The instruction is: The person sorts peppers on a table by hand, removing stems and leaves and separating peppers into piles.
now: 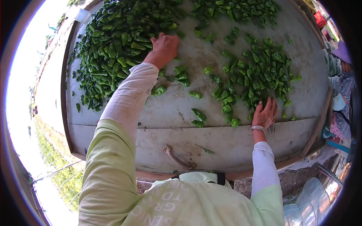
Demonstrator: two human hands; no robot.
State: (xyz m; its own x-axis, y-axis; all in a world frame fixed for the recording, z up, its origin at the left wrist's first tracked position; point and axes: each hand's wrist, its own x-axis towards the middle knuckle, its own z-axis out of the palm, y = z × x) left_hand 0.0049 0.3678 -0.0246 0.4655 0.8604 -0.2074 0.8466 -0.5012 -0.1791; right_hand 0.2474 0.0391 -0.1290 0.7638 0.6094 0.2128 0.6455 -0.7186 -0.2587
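Observation:
At the right edge of the big heap of green peppers (pixel 113 49), my left hand (pixel 164 48) is bent down with its fingers curled under. Whatever those fingers hold, if anything, is hidden beneath the hand. My right hand (pixel 265 113) rests on the table (pixel 222 141) at the near edge of a smaller spread of green peppers (pixel 260 71), with its fingers apart and nothing in them. Between the two hands lie a few loose peppers (pixel 195 95).
Another group of green peppers (pixel 241 9) lies at the far side. A brown stalk-like piece (pixel 177 156) is on the near strip of the table. A wooden rim (pixel 65 90) borders the table. A person in a purple hat (pixel 342 52) is at the right. A white container (pixel 81 15) stands far left.

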